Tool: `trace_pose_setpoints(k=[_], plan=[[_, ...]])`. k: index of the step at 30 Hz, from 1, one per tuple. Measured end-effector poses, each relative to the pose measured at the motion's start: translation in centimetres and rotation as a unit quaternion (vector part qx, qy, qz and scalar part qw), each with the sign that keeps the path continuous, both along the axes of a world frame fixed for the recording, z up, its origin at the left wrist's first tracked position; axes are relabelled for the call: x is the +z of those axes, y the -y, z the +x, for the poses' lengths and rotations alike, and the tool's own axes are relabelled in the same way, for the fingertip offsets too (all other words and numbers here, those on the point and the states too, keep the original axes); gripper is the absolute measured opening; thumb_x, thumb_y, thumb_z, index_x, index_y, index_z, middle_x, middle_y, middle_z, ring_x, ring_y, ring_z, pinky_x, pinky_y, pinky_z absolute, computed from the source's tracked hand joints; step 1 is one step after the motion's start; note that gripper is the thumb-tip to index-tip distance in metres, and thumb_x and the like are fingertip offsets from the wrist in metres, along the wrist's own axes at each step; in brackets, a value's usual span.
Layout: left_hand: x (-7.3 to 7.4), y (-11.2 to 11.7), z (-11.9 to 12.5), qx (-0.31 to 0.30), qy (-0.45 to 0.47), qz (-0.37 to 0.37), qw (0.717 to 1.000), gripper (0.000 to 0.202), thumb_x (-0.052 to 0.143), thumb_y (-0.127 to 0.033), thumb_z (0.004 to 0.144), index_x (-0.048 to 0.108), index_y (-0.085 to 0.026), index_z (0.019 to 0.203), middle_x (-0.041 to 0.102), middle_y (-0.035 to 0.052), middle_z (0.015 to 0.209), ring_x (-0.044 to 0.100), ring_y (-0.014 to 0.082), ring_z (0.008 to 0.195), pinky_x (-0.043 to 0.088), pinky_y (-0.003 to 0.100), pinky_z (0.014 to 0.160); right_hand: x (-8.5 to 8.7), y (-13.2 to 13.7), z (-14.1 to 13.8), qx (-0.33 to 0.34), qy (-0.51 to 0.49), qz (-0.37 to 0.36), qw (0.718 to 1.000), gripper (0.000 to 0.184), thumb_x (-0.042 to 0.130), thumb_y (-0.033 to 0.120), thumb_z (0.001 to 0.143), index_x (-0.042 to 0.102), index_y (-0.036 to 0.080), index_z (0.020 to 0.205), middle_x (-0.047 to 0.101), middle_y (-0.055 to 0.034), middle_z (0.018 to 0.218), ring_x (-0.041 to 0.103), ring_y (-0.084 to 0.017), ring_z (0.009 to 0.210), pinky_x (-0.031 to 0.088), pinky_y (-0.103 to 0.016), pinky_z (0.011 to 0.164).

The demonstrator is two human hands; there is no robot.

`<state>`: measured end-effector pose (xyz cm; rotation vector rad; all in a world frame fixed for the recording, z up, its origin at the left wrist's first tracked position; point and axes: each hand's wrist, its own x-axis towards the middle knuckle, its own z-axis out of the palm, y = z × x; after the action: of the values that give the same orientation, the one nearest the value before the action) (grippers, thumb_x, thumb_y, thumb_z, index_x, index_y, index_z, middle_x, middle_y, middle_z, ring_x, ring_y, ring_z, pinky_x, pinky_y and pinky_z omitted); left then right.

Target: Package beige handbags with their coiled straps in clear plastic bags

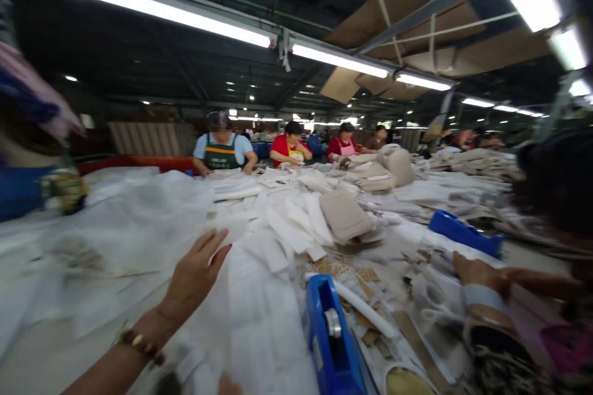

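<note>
My left hand [194, 274], with a beaded bracelet at its wrist, reaches over the table with fingers stretched out and holds nothing. Below and around it lie thin white translucent sheets [134, 210]. To its right runs a strip of white sheet material [266, 327]. At the bottom edge, only a blurred bit of skin, seemingly my right hand [228, 385], shows; its fingers are hidden. A blue tape dispenser [333, 345] stands right of the white strip. Beyond it, a beige padded piece [345, 215] lies on a heap of white pieces [296, 222].
On the right, a co-worker's hand [479, 274] with a pale wristband touches white material. Another blue dispenser [463, 233] lies near it. Cardboard scraps [365, 278] and a round container [407, 379] are in front. Several people stand across the table; beige pieces [393, 163] are piled behind.
</note>
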<state>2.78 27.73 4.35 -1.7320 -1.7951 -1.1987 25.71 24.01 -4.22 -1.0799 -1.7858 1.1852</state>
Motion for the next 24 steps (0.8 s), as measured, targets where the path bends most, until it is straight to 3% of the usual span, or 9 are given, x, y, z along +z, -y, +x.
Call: trace_pose_setpoints(k=[2, 4, 6, 8, 12, 14, 16, 21, 24], plan=[[3.9, 4.1, -1.2, 0.061, 0.094, 0.05, 0.992, 0.041, 0.05, -0.047, 0.078, 0.063, -0.016, 0.102, 0.066, 0.0076, 0.102, 0.061, 0.0226, 0.094, 0.047, 0.033, 0.089, -0.9, 1.6, -3.0, 0.087, 0.004, -0.024, 0.996, 0.029, 0.059, 0.043, 0.084, 0.062, 0.026, 0.107, 0.066, 0.0008, 0.105, 0.061, -0.023, 0.099, 0.05, -0.039, 0.08], [6.8, 8.1, -2.3, 0.096, 0.236, 0.076, 0.964, 0.04, 0.062, -0.044, 0.067, 0.064, -0.017, 0.096, 0.065, 0.0014, 0.081, 0.059, 0.0181, 0.074, 0.05, 0.028, 0.071, -1.7, 3.2, -5.4, 0.156, 0.007, -0.038, 0.987, 0.037, 0.066, 0.042, 0.075, 0.062, 0.029, 0.11, 0.068, 0.0003, 0.104, 0.061, -0.027, 0.101, 0.049, -0.041, 0.079], [8.6, 11.7, -3.5, 0.067, 0.377, 0.105, 0.918, 0.045, 0.071, -0.039, 0.053, 0.063, -0.016, 0.091, 0.061, -0.0021, 0.073, 0.054, 0.0137, 0.064, 0.046, 0.023, 0.059, -2.3, 4.2, -6.6, 0.191, 0.019, -0.048, 0.98, 0.05, 0.07, 0.039, 0.067, 0.062, 0.023, 0.113, 0.069, -0.0044, 0.104, 0.06, -0.031, 0.103, 0.048, -0.041, 0.082], [9.4, 15.3, -4.8, 0.025, 0.474, 0.112, 0.873, 0.053, 0.077, -0.032, 0.041, 0.061, -0.016, 0.089, 0.061, -0.0031, 0.075, 0.054, 0.0115, 0.063, 0.044, 0.021, 0.057, -2.6, 4.5, -6.9, 0.185, 0.045, -0.042, 0.981, 0.057, 0.069, 0.038, 0.063, 0.06, 0.016, 0.115, 0.067, -0.0099, 0.107, 0.059, -0.032, 0.105, 0.047, -0.04, 0.086], [8.6, 21.8, -6.9, 0.058, 0.551, 0.037, 0.832, 0.057, 0.079, -0.024, 0.034, 0.059, -0.015, 0.087, 0.061, -0.0019, 0.071, 0.056, 0.013, 0.061, 0.046, 0.025, 0.058, -2.2, 4.1, -6.5, 0.121, 0.146, 0.062, 0.98, 0.075, 0.064, 0.04, 0.065, 0.046, 0.009, 0.131, 0.054, -0.018, 0.129, 0.048, -0.035, 0.12, 0.041, -0.045, 0.095], [7.4, 24.3, -7.8, 0.084, 0.566, -0.008, 0.82, 0.055, 0.079, -0.023, 0.034, 0.059, -0.013, 0.084, 0.061, -0.0001, 0.07, 0.056, 0.0142, 0.062, 0.046, 0.026, 0.059, -1.7, 4.0, -6.4, 0.101, 0.213, 0.136, 0.962, 0.084, 0.064, 0.04, 0.066, 0.036, 0.005, 0.137, 0.042, -0.0214, 0.139, 0.038, -0.036, 0.129, 0.036, -0.048, 0.101], [5.9, 26.0, -8.5, 0.097, 0.574, -0.045, 0.812, 0.051, 0.077, -0.023, 0.035, 0.06, -0.012, 0.081, 0.062, 0.001, 0.07, 0.056, 0.0146, 0.063, 0.045, 0.027, 0.06, -1.1, 3.9, -6.6, 0.113, 0.256, 0.217, 0.935, 0.081, 0.063, 0.038, 0.068, 0.037, 0.005, 0.137, 0.038, -0.0224, 0.141, 0.036, -0.036, 0.131, 0.034, -0.05, 0.103], [3.2, 27.5, -9.5, 0.092, 0.561, -0.129, 0.813, 0.04, 0.071, -0.022, 0.038, 0.061, -0.013, 0.076, 0.058, -0.0023, 0.063, 0.052, 0.0143, 0.061, 0.039, 0.026, 0.057, 0.8, 5.5, -8.1, 0.182, 0.206, 0.417, 0.866, 0.054, 0.055, 0.014, 0.071, 0.053, 0.013, 0.124, 0.054, -0.0171, 0.127, 0.051, -0.033, 0.117, 0.044, -0.05, 0.094], [2.7, 27.6, -9.6, 0.067, 0.537, -0.193, 0.819, 0.038, 0.068, -0.02, 0.039, 0.064, -0.014, 0.076, 0.058, -0.0028, 0.064, 0.051, 0.0151, 0.063, 0.038, 0.026, 0.059, 2.4, 8.1, -10.4, 0.28, 0.102, 0.457, 0.838, 0.042, 0.045, 0.007, 0.078, 0.056, 0.015, 0.118, 0.061, -0.0129, 0.115, 0.057, -0.024, 0.107, 0.048, -0.041, 0.091]])
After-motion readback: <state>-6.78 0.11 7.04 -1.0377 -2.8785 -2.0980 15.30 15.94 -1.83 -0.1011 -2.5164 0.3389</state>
